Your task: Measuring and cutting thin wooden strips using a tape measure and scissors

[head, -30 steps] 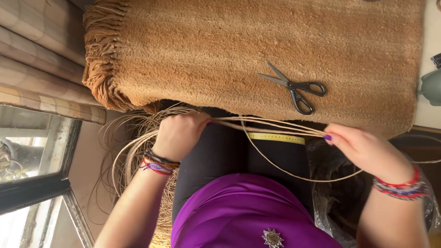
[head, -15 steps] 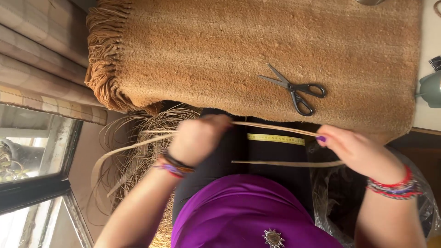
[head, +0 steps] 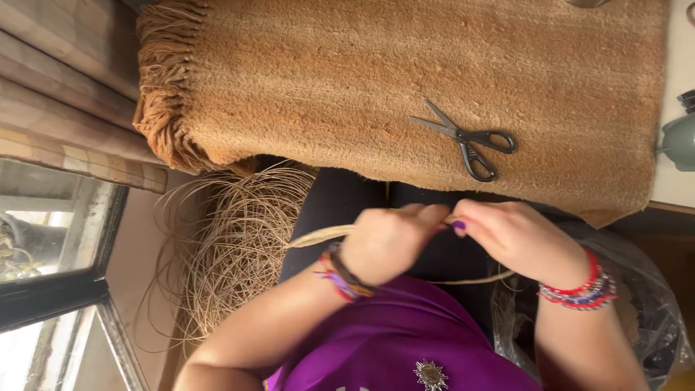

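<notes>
Hands (head: 449, 235) have met above brown rug (head: 347, 80).

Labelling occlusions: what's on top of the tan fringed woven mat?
On the tan fringed woven mat only black-handled steel scissors lie, blades shut, toward its right side. Whatever is under the mat is covered; its near edge overhangs the dark-clothed lap.

Black-handled steel scissors (head: 463, 141) lying on the tan woven fibre mat (head: 347, 80), toward its right half. Loose coil of pale straw strands (head: 232, 246) below the mat's fringed left end, beside the window frame (head: 65, 289) at far left. Left hand (head: 387, 242) and right hand (head: 514, 239) touching in front of the mat's near edge, over the lap, a thin straw bundle (head: 322, 235) between them, reaching left. Crinkled clear plastic bag (head: 651, 318) right of the right wrist.
</notes>
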